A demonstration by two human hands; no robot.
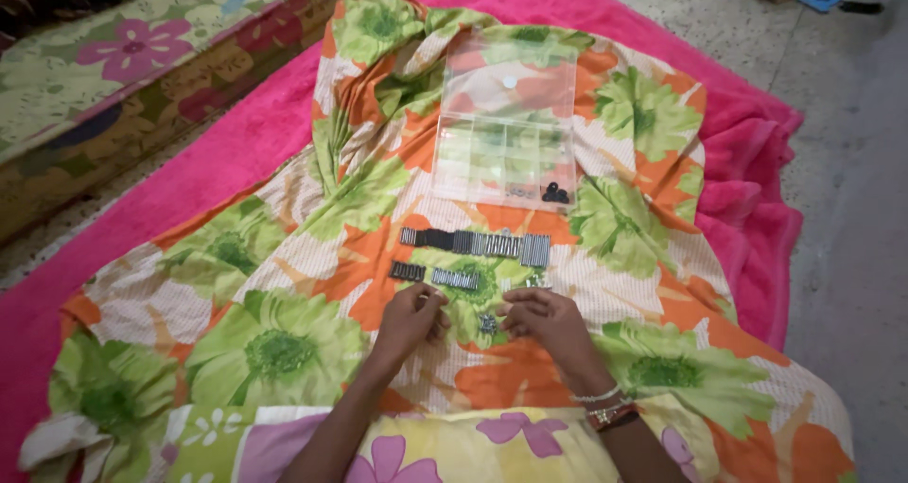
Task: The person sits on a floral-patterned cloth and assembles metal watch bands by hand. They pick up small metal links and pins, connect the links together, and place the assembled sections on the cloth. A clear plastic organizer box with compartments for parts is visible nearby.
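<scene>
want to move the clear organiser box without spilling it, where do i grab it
Grip the clear plastic organiser box by its two long side walls, one hand on each, coming straight down from above. It lies flat with its lid swung open at the far end, and small dark parts sit loose in the near right compartment, so keep it level.

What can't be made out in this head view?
- Left hand: its curled fingers hide whatever it pinches.
- Small metal parts by the right hand: too small and blurred to identify.
- Rows of small hardware on the floral cloth: individual pieces too small to tell apart.
- Clear compartment box: most contents washed out by glare; only some dark pieces show.
</scene>
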